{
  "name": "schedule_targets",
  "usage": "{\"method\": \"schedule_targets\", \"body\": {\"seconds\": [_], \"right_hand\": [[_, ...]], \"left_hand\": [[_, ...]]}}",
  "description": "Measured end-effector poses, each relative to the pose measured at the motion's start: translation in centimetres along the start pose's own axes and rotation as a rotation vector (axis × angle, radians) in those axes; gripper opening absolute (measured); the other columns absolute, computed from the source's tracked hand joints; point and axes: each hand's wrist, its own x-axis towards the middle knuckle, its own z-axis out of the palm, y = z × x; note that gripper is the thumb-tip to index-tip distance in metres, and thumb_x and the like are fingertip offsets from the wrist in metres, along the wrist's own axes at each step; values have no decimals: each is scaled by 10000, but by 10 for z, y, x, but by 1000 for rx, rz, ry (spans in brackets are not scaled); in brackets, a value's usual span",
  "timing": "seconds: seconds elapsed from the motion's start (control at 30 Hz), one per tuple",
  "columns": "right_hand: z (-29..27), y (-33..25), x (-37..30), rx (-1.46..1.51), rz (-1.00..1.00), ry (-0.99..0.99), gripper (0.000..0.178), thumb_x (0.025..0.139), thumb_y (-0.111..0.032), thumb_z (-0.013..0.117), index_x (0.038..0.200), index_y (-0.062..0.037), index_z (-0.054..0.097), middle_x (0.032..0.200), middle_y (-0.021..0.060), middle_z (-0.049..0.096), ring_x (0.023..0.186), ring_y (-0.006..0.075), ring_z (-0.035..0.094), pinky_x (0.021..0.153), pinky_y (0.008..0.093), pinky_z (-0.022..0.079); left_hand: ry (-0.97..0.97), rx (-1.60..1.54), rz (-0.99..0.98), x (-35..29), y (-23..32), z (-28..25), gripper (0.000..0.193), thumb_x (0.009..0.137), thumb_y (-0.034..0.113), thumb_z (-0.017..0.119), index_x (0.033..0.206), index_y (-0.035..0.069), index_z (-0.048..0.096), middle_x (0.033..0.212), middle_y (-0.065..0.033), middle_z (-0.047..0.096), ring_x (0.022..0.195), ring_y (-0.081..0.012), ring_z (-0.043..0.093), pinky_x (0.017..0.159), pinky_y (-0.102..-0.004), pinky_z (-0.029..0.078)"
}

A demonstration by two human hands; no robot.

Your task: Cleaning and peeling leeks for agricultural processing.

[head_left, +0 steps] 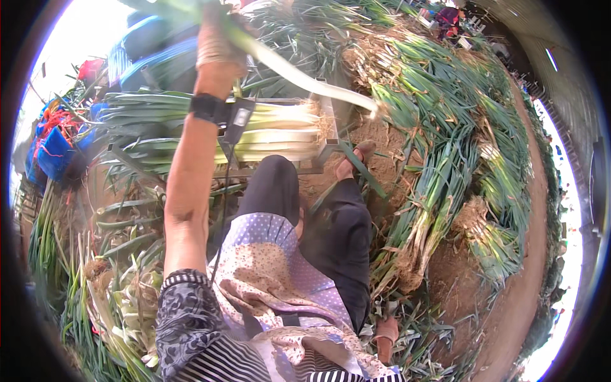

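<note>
Raised at the top of the head view, my left hand is closed round a single leek. Its white shaft points down to the right, and its green leaves blur off to the upper left. Below it, a row of leeks lies side by side in a metal frame, roots to the right and leaves to the left. My right hand hangs low at my right side, above loose leek leaves. Its fingers are too small and hidden to make out.
A large heap of leeks spreads over the earth floor to the right. More leeks and trimmings lie at the lower left. Blue plastic with red strings sits at far left. A wall curves along the upper right.
</note>
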Motion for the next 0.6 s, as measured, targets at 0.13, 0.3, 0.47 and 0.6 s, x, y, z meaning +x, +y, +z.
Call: {"method": "schedule_targets", "body": {"seconds": [0.13,0.3,0.47,0.6], "right_hand": [[-4,-16,-1,13,-120,-18,495,723,-434,614,1091,-103,602,1054,194,605,967,375,571,818,440,441],[-17,-3,-9,-72,-64,-160,504,720,-448,615,1076,-91,609,1016,205,617,973,377,572,816,441,440],[-24,0,-28,-163,64,-231,510,715,-487,600,1013,-75,637,1015,186,624,973,365,580,819,429,443],[-26,-4,-38,-181,-2,-336,467,739,-447,566,1023,-83,634,994,182,631,966,365,581,812,422,445]], "left_hand": [[303,147,122,-4,23,-63,404,842,478,559,888,83,486,645,-60,484,595,-211,485,618,-384,462],[484,121,101,-30,4,-171,318,804,407,637,860,113,529,703,-54,517,561,-164,503,569,-325,441],[625,543,-304,-72,-28,-239,361,758,416,693,915,120,558,680,-51,544,535,-170,521,501,-322,462],[799,501,-458,-96,-54,-251,394,739,414,719,940,106,578,641,-80,598,482,-205,560,426,-329,463]]}}
